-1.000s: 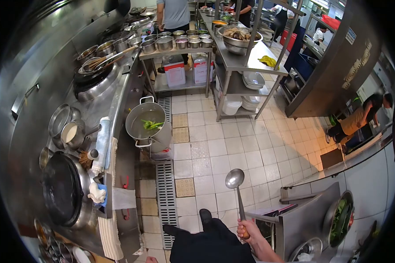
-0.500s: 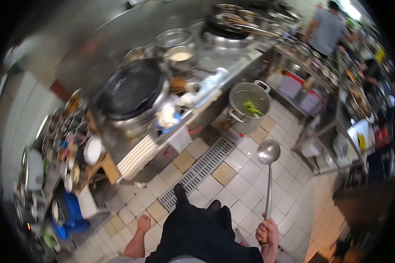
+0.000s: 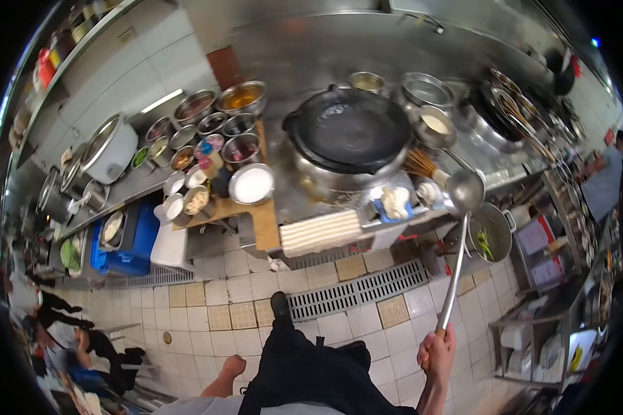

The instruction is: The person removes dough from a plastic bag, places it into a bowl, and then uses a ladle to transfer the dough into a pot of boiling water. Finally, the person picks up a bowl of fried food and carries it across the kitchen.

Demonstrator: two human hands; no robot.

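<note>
My right hand (image 3: 436, 351) is wrapped round the handle of a long metal ladle (image 3: 457, 273), held upright at lower right. The ladle's bowl overlaps the stove edge in view, beside a large pot (image 3: 495, 235) on the floor with green vegetables in it. Low at centre left, my left hand (image 3: 234, 365) is closed in a loose fist over the tiled floor, with nothing seen in it. A large black wok (image 3: 346, 128) sits on the stove ahead. Folded striped cloth (image 3: 320, 234) lies along the stove's front edge.
Left of the stove, bowls of ingredients (image 3: 242, 97) and a white bowl (image 3: 252, 184) stand on a counter. A floor drain (image 3: 360, 290) crosses the tiles. Seated people (image 3: 69, 346) are at lower left; another person (image 3: 602, 180) stands far right. Shelving (image 3: 554, 332) stands at right.
The view has turned left, bringing the ingredient counter and seated people into sight. My right hand still grips the ladle, whose bowl now appears higher. My left hand remains closed.
</note>
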